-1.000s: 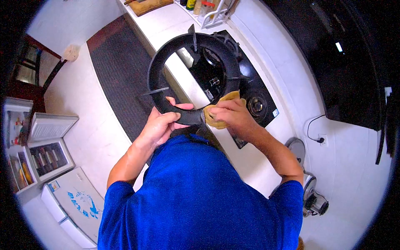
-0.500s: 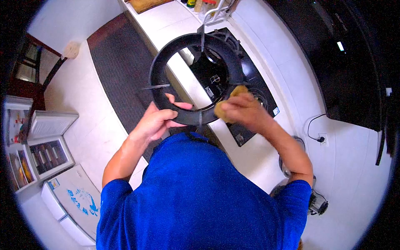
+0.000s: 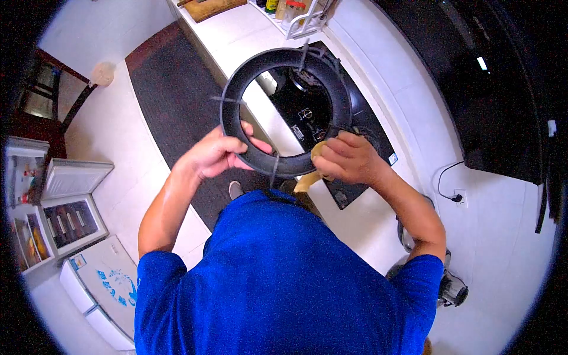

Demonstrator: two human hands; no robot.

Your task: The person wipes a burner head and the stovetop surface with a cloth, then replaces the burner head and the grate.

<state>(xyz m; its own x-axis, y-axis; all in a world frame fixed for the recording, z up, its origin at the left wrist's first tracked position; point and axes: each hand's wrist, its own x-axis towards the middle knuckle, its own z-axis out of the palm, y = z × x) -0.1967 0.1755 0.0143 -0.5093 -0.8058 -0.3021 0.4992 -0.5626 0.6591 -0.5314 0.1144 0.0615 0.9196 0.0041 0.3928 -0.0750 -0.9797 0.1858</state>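
Note:
A black ring-shaped pan support (image 3: pixel 234 94) with metal prongs is held up in front of me, above the gas stove (image 3: pixel 305 112). My left hand (image 3: pixel 222 152) grips its lower left rim, with the thumb on the near face and fingers showing through the opening. At the lower right of the ring, my right hand (image 3: pixel 349 157) is closed around a yellowish cloth (image 3: pixel 306 181) and presses it against the rim. Part of the cloth hangs below the fingers. The rim under my right hand is hidden.
The white counter (image 3: pixel 228 32) runs behind the stove, with a wooden board (image 3: pixel 213 7) and a white rack (image 3: pixel 305 26) of jars. A dark range hood (image 3: pixel 467 77) is at the right. A plug (image 3: pixel 455 198) sits on the wall. An open refrigerator (image 3: pixel 74 183) stands left.
The pan support has turned slightly, and its prongs sit at new angles. My right hand has shifted a little on the rim, and the cloth now hangs lower.

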